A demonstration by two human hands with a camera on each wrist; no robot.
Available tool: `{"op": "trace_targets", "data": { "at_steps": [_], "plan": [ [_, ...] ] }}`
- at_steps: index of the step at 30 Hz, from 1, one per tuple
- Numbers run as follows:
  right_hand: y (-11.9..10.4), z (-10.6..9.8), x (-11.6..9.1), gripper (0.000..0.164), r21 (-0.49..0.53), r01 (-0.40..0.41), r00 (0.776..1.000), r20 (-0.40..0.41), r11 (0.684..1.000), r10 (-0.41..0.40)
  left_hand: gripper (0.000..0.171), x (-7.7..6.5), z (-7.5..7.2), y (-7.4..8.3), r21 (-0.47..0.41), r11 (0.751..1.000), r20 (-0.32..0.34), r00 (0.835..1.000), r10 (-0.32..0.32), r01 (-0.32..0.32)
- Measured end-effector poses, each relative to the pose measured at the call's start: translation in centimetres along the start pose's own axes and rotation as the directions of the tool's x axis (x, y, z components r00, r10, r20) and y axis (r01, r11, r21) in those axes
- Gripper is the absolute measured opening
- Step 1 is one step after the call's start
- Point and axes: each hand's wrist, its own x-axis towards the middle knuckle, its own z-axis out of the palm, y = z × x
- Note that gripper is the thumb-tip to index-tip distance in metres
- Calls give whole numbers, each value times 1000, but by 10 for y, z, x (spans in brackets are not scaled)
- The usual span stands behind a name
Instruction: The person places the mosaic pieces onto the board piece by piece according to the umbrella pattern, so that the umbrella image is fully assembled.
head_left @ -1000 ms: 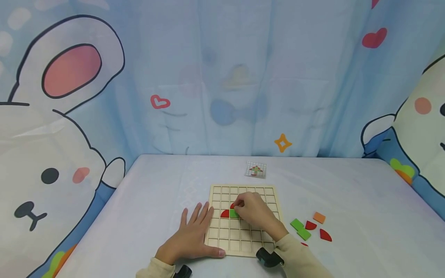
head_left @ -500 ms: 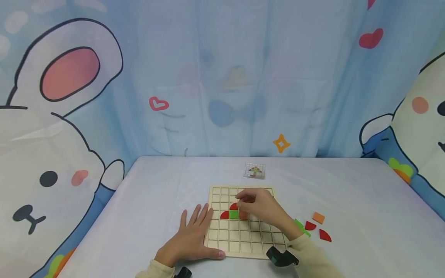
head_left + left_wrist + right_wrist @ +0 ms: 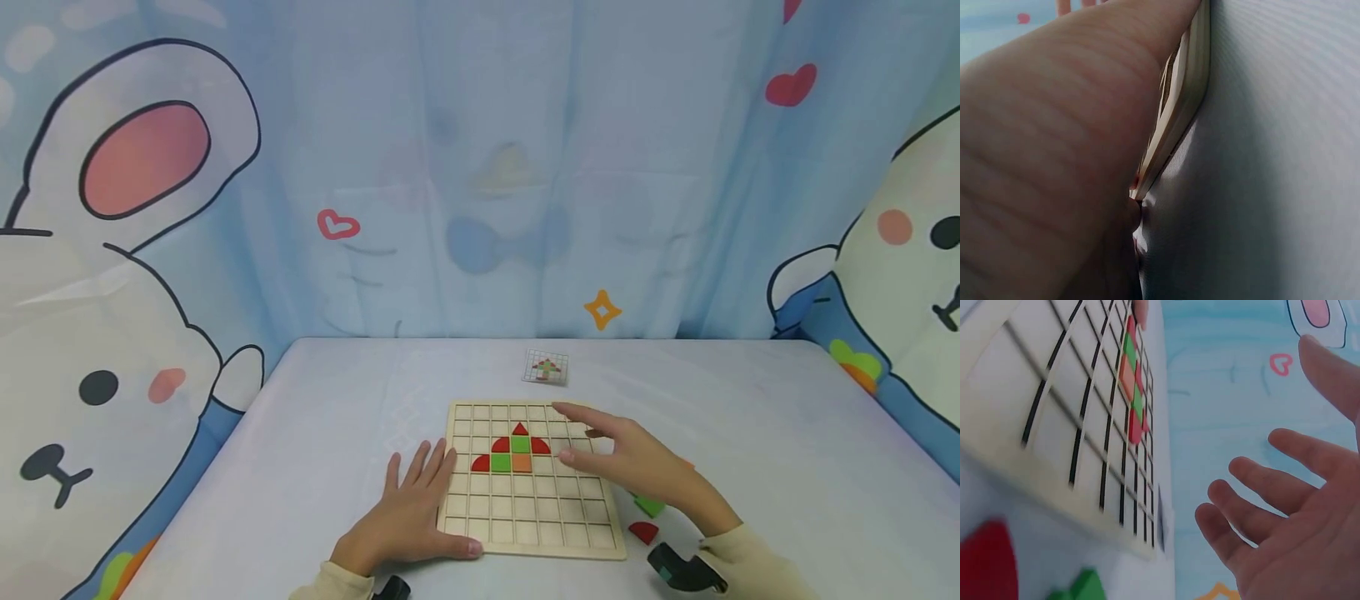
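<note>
My left hand (image 3: 408,512) lies with spread, straight fingers along the left edge of a wooden grid board (image 3: 551,529), its thumb at the near edge. In the left wrist view, this hand (image 3: 1054,137) hides most of the board. My right hand (image 3: 637,458) hovers over the board's right side; the right wrist view shows its fingers extended and apart, holding nothing. Set in the grid are a red triangle (image 3: 520,429), a green square (image 3: 520,444) between two red quarter-rounds (image 3: 540,447), and below them a red quarter-round (image 3: 481,464), a green square (image 3: 500,463) and an orange square (image 3: 521,463).
A small pattern card (image 3: 545,367) lies behind the board. To the board's right are a loose green piece (image 3: 649,506) and a red quarter-round (image 3: 643,532); my right hand and forearm hide other loose pieces. A printed curtain (image 3: 487,167) hangs behind the table.
My right hand has drawn back to the right from the board's middle and its fingers have spread. The red triangle, orange square and right-hand red quarter-round now show uncovered. My left hand stays put.
</note>
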Motion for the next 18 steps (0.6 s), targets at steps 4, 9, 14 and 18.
{"op": "trace_targets", "data": {
  "at_steps": [4, 9, 14, 18],
  "plan": [
    [10, -10, -14, 78, -33, -50, 998, 35, 998, 52, 129, 0, -1, 0, -2, 1000, 1, 1000, 4, -4],
    [25, -18, -27, 80, -79, -87, 996, -6, 993, 87, 130, 0, 0, 0, 1, 1000, 0, 1000, -1, 1],
    [41, -21, -32, 69, -177, -97, 994, -71, 979, 85, 130, -1, 1, 0, 1, 1000, -5, 1000, -4, 4],
    [49, -19, -29, 53, -312, -104, 994, -71, 944, 86, 130, -1, 0, 1, 3, 1000, 1, 1000, -7, 7]
  ]
}}
